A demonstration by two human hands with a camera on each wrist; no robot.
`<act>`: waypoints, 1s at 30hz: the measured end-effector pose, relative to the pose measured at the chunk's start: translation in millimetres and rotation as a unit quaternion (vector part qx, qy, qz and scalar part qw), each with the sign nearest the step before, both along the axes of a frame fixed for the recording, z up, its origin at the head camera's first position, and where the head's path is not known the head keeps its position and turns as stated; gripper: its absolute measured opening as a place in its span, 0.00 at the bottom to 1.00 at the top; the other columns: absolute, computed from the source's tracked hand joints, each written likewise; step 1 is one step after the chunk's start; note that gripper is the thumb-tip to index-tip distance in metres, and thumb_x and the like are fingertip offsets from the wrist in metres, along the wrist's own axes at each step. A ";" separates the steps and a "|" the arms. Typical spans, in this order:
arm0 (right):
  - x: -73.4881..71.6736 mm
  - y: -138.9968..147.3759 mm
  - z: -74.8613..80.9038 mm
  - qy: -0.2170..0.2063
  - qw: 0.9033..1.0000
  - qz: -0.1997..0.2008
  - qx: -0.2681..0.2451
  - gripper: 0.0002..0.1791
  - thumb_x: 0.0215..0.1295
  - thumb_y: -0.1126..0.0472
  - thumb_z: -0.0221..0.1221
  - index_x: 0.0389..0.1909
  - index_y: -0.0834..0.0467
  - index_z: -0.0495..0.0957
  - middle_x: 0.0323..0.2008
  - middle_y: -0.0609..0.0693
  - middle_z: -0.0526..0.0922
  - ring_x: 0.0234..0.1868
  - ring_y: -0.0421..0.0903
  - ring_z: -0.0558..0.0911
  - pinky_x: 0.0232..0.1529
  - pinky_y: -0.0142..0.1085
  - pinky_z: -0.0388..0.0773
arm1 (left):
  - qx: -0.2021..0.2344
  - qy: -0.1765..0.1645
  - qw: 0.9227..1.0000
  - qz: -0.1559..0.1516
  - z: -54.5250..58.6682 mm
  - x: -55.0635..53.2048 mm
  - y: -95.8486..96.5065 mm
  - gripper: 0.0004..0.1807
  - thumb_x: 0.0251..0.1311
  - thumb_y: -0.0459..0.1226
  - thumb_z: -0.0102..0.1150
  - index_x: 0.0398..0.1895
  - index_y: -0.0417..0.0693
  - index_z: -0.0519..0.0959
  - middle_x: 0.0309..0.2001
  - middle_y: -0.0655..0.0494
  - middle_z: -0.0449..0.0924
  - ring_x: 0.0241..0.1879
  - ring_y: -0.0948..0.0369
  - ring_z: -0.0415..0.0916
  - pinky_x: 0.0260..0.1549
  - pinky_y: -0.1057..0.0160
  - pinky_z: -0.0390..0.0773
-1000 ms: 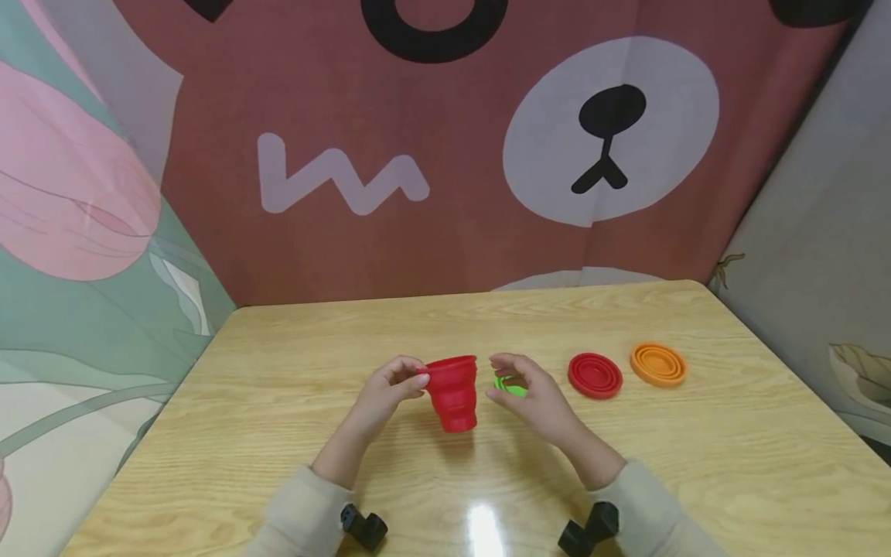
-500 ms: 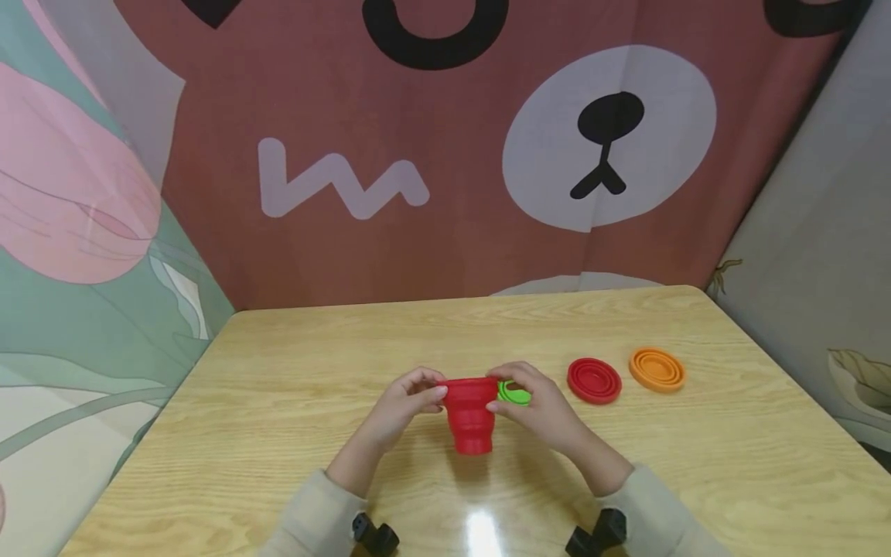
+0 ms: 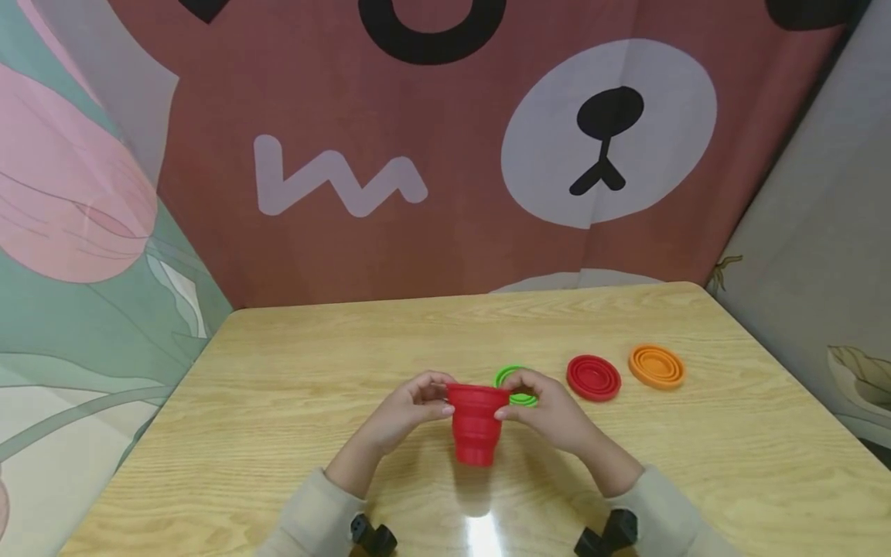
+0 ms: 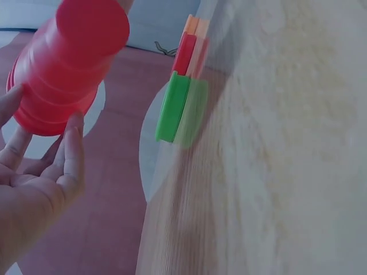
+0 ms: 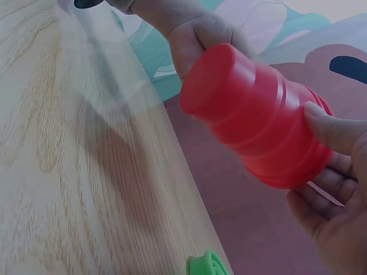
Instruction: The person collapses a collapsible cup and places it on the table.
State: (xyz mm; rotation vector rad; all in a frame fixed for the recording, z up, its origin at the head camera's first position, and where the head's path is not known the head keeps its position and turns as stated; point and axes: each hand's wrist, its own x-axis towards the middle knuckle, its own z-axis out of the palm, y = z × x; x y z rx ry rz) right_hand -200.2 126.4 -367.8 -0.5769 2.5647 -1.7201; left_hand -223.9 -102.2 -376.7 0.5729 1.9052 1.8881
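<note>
A red collapsible cup [image 3: 476, 425], pulled out to its full stepped height, hangs above the table with its wide rim up. My left hand [image 3: 409, 411] pinches the rim on the left between thumb and fingers. On the opposite side my right hand [image 3: 553, 414] grips the rim, thumb on the near wall, as the right wrist view also shows. The cup's narrow base [image 4: 94, 26] faces the left wrist camera. Just behind my right fingers a green collapsed cup [image 4: 174, 109] lies on the table, partly hidden in the head view. The inside of the red cup is not visible.
A second red collapsed cup [image 3: 594, 377] and an orange collapsed cup [image 3: 657, 366] lie flat to the right on the wooden table [image 3: 278, 402]. Behind the table's far edge hangs a brown curtain [image 3: 445, 255] with a bear print.
The right hand has come in from beside the cup and taken hold of its rim. Both hands and the cup have shifted slightly right and nearer, and the cup stands straighter.
</note>
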 end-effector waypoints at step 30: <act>-3.2 -0.5 -2.4 -0.148 0.957 0.150 -0.199 0.09 0.53 0.67 0.56 0.34 0.63 0.67 0.27 0.51 0.73 0.29 0.42 0.74 0.32 0.33 0.74 | 0.084 0.016 0.991 -0.103 -4.4 -2.1 3.5 0.22 0.54 0.34 0.53 0.45 0.24 0.64 0.34 0.54 0.73 0.34 0.61 0.69 0.34 0.67 0.72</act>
